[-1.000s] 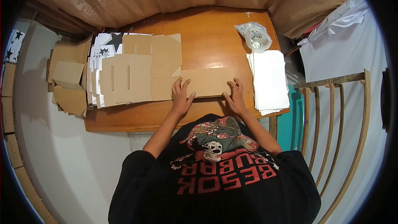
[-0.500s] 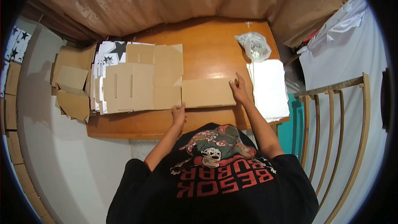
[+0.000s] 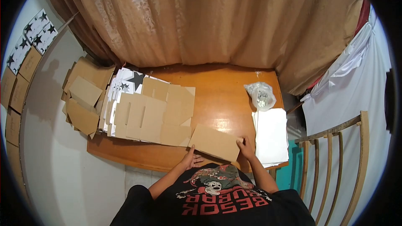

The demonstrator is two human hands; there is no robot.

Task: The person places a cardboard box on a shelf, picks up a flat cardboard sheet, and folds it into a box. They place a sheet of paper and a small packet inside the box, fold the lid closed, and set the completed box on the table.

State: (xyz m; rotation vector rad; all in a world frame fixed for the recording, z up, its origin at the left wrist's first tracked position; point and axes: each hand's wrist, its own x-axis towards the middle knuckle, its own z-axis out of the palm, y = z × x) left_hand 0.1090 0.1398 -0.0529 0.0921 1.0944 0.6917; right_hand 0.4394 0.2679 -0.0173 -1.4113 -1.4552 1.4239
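A plain brown cardboard panel [image 3: 214, 143] lies slanted near the table's front edge, its lower edge raised over a dark shadow. My right hand [image 3: 246, 147] grips its right end, thumb on the upper face and fingers curled at the edge. At the lower left corner is my left hand [image 3: 192, 159], thumb against the cardboard and the other fingers stretched out below its edge. The panel's left end meets an unfolded, slotted cardboard box [image 3: 140, 117], which lies flat on top of a stack of white sheets with black stars [image 3: 135, 80].
Folded brown cardboard [image 3: 86, 96] is heaped at the table's left end. To the right lie a stack of white sheets [image 3: 271, 136] and a clear plastic bag [image 3: 261, 96] with small items. A wooden rack [image 3: 335, 136] stands right of the table [image 3: 217, 79]; a brown curtain [image 3: 201, 21] hangs behind.
The panel has turned, its right end coming down toward me and lifting. My right hand has moved with it; my left fingers have spread. The camera view has tilted up.
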